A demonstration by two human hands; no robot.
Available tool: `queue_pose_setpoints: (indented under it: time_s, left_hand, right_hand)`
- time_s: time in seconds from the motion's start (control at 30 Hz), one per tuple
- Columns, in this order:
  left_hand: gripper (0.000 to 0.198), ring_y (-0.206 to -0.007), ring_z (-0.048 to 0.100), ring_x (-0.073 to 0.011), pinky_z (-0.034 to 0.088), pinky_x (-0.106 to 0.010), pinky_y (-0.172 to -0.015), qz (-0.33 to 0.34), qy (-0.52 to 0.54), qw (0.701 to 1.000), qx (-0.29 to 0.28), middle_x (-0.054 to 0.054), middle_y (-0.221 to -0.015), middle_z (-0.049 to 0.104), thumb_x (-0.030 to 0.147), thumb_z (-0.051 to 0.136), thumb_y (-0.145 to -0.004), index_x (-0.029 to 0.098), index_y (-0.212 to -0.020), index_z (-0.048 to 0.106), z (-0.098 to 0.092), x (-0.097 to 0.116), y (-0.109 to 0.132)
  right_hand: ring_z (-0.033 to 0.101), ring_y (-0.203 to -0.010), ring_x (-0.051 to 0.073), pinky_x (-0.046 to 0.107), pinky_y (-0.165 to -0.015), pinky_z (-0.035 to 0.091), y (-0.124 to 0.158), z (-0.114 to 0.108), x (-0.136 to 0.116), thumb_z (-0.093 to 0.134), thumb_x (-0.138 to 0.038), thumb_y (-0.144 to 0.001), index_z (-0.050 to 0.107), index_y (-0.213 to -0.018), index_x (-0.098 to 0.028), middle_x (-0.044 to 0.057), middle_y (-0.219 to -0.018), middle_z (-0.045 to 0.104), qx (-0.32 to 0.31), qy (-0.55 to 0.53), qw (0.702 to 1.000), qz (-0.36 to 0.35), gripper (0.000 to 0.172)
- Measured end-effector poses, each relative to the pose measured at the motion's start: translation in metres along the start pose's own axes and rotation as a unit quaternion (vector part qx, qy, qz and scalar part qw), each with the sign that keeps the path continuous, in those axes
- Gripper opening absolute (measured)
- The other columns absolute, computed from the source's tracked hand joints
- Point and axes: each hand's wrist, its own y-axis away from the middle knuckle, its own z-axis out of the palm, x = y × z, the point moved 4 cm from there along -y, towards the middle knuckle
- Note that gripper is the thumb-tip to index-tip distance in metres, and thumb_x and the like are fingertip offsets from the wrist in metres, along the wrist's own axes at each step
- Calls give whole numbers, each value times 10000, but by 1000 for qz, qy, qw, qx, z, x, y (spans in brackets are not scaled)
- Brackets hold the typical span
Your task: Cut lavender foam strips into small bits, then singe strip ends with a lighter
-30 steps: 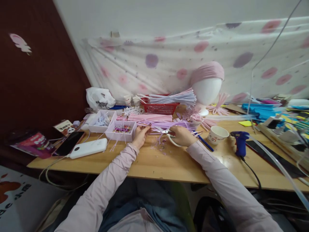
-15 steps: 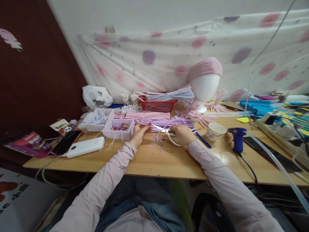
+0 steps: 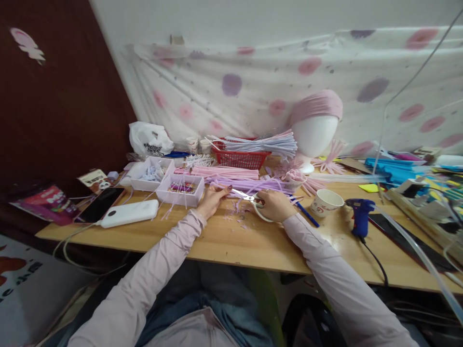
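Observation:
My right hand [image 3: 275, 205] is closed around the pale handles of a pair of scissors [image 3: 249, 197], whose metal blades point left. Near the blade tips, my left hand [image 3: 213, 200] is pinched shut; whatever lies between its fingertips is too small to make out. Small purple fuzzy clippings [image 3: 237, 208] are scattered on the table below the blades. Just behind both hands lies a bundle of purple pipe cleaners [image 3: 249, 185], with pink pipe cleaners [image 3: 226, 172] beyond it.
Beside my left hand stand white boxes [image 3: 180, 196] of small parts, a power bank [image 3: 129, 214] and a phone [image 3: 101, 205]. A paper cup [image 3: 327, 202] and blue glue gun [image 3: 359, 217] are at right. Behind are a red basket [image 3: 240, 159] and a foam head [image 3: 314, 137].
The view has shifted slightly, so the scene sits a little to the right. Both hands keep nearly the same pose, with the scissor tips still by the left fingertips.

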Motion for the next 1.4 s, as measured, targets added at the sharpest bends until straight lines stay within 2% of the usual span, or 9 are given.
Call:
queue_pose_setpoints:
  time_s: [0.2, 0.47, 0.73, 0.87, 1.03, 1.4]
  left_hand:
    - [315, -487, 501, -45, 370, -178, -485, -15, 7, 1000, 19, 26, -563, 589, 312, 821, -505, 121, -601, 590, 0, 4, 2]
    - [315, -591, 585, -83, 460, -215, -616, 3, 35, 999, 35, 25, -620, 625, 254, 814, -501, 134, -698, 599, -4, 4, 0]
    - [340, -586, 600, -93, 495, -237, -636, 2, 49, 998, 49, 18, -593, 631, 267, 834, -458, 124, -640, 585, -3, 4, 1]
    - [311, -588, 606, -97, 504, -245, -654, -6, 55, 997, 46, 12, -590, 634, 254, 825, -486, 121, -635, 587, -2, 4, 1]
    - [272, -589, 610, -90, 512, -239, -668, -15, 60, 997, 35, 13, -598, 642, 228, 814, -514, 120, -630, 593, -2, 4, 1]
    - [243, -553, 610, -88, 511, -213, -618, -49, 54, 997, 6, -6, -608, 659, 227, 813, -539, 110, -617, 614, 0, -1, 0]
  right_hand:
    - [570, -658, 173, 271, -559, 244, 1, -5, -2, 482, -407, -802, 635, -737, -180, 78, -747, 666, -16, 12, 1000, 24, 282]
    - [579, -644, 175, 273, -553, 237, 0, 0, 1, 483, -412, -795, 638, -700, -182, 84, -738, 681, -15, 19, 999, 37, 293]
    - [570, -638, 164, 271, -567, 253, -1, 4, 4, 474, -387, -806, 629, -674, -177, 86, -720, 675, -9, 5, 1000, 27, 293]
    - [565, -664, 176, 270, -572, 260, 0, 5, 7, 494, -421, -795, 605, -709, -185, 76, -732, 657, 4, 5, 999, 32, 275]
    - [560, -729, 190, 266, -618, 297, 1, 2, 5, 553, -482, -749, 564, -862, -155, 103, -841, 633, 36, -17, 999, -3, 346]
    - [566, -649, 180, 270, -565, 249, 2, -1, 4, 511, -479, -775, 590, -774, -182, 80, -743, 647, 7, 2, 1000, 27, 307]
